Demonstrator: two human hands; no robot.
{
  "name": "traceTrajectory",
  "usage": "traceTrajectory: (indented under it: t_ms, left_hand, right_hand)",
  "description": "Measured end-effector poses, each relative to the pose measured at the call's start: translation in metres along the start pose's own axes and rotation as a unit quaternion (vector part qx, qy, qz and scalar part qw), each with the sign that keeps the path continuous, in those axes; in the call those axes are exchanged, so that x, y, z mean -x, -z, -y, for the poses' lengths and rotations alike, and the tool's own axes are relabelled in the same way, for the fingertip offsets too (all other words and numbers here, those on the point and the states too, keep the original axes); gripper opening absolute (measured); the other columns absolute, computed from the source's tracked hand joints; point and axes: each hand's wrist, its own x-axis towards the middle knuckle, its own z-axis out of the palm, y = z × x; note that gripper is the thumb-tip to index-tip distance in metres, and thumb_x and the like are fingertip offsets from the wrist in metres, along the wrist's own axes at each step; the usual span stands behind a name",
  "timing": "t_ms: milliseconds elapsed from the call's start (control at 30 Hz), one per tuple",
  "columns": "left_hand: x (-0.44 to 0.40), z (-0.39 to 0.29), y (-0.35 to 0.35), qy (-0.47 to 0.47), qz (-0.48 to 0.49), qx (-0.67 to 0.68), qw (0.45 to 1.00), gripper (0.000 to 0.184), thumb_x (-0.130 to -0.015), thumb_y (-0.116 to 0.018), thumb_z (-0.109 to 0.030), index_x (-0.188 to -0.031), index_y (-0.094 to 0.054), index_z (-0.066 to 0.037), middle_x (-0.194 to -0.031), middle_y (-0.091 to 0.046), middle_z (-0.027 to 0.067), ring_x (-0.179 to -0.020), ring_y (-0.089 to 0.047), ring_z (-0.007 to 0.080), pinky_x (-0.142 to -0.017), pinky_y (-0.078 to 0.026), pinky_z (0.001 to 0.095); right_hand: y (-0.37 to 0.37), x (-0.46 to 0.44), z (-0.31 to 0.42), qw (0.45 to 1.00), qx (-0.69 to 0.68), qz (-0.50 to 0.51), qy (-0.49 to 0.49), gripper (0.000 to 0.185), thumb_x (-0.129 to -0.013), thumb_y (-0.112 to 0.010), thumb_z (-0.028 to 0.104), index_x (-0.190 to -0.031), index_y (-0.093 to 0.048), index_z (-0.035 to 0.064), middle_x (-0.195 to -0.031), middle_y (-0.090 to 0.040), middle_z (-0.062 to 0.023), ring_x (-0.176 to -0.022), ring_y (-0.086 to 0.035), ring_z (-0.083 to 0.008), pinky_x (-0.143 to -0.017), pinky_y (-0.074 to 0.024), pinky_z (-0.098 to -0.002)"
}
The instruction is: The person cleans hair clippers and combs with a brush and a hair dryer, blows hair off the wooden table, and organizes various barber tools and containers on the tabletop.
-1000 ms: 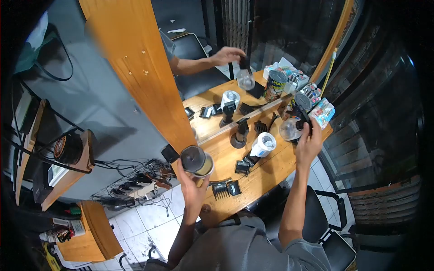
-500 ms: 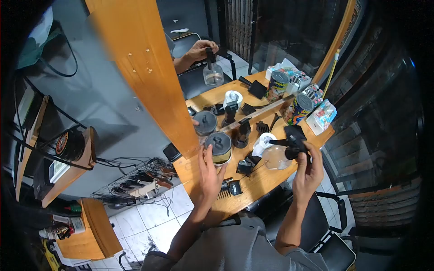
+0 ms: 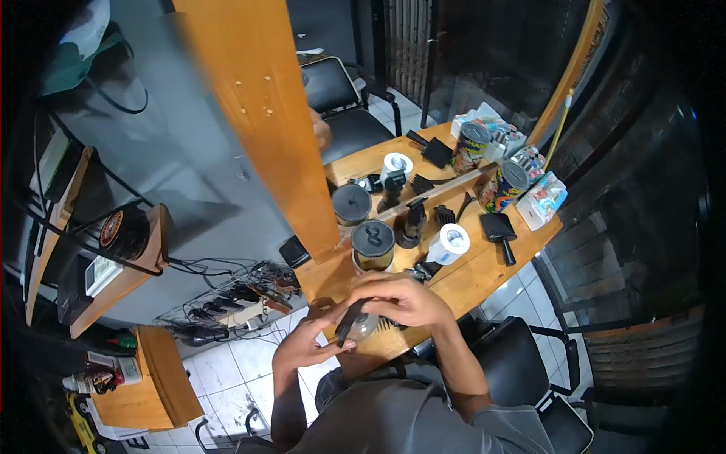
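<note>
Both hands meet at the near left part of the wooden counter, around a clear spray bottle (image 3: 364,325) with a black top. My left hand (image 3: 306,342) grips it from the left, fingers at the dark top. From above and the right, my right hand (image 3: 404,299) wraps over the same bottle, hiding part of it. Just beyond the hands stands a lidded container (image 3: 373,246) with a dark grey lid. Clipper guards lie partly hidden under my right hand. To the right are a white roll (image 3: 449,244) and a dark clipper (image 3: 412,225) standing upright.
Farther right on the counter (image 3: 484,265) lie a black flat brush (image 3: 498,228), a colourful can (image 3: 504,186) and a tissue pack (image 3: 542,201). A mirror rises behind. Black chairs (image 3: 510,359) stand at the near right; shelves with cables are at the left.
My left hand has let go of the lidded container, which now stands on the counter. My right hand has brought the spray bottle left and nearer, where my left hand has joined it.
</note>
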Motion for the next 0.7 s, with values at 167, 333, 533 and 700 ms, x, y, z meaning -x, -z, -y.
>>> traceTrajectory:
  t_ms: [167,333,533,700]
  left_hand:
    - [-0.012,0.003,-0.005,0.006,-0.055,-0.008,0.998,0.043,-0.079,-0.078,-0.012,-0.118,-0.063,-0.002,-0.108,-0.068,0.0154,-0.100,-0.064,0.0310,-0.090,-0.047,0.0373]
    - [-0.025,0.020,-0.016,0.026,-0.305,-0.023,0.952,0.030,-0.080,-0.075,-0.009,-0.108,-0.066,-0.001,-0.102,-0.068,0.0117,-0.098,-0.062,0.0264,-0.089,-0.047,0.0369]
    - [-0.045,0.049,-0.014,0.076,-0.444,-0.136,0.883,0.039,-0.077,-0.074,-0.002,-0.115,-0.065,-0.001,-0.101,-0.066,0.0129,-0.101,-0.061,0.0292,-0.089,-0.047,0.0383]
    - [-0.055,0.058,-0.010,0.047,-0.409,-0.149,0.899,0.049,-0.072,-0.075,0.004,-0.120,-0.064,-0.003,-0.107,-0.065,0.0177,-0.103,-0.061,0.0343,-0.092,-0.048,0.0403]
  right_hand:
    - [-0.014,-0.003,-0.012,0.999,-0.019,0.040,-0.013,0.022,-0.090,-0.064,0.004,-0.112,-0.066,0.0017,-0.104,-0.066,-0.0134,-0.095,-0.064,-0.0280,-0.084,-0.0493,-0.0347]
    - [0.008,0.028,0.002,0.951,0.176,-0.251,-0.042,0.015,-0.092,-0.063,0.010,-0.104,-0.068,0.0018,-0.101,-0.069,-0.0108,-0.092,-0.066,-0.0248,-0.082,-0.0507,-0.0317]
    - [0.126,0.137,-0.069,0.658,0.502,-0.519,-0.213,0.025,-0.088,-0.066,0.012,-0.108,-0.065,-0.0024,-0.104,-0.067,-0.0208,-0.096,-0.064,-0.0363,-0.087,-0.0488,-0.0424]
    - [0.161,0.176,-0.103,0.566,0.548,-0.466,-0.403,0.040,-0.086,-0.068,0.018,-0.117,-0.061,-0.0053,-0.109,-0.064,-0.0257,-0.101,-0.060,-0.0438,-0.090,-0.0457,-0.0495]
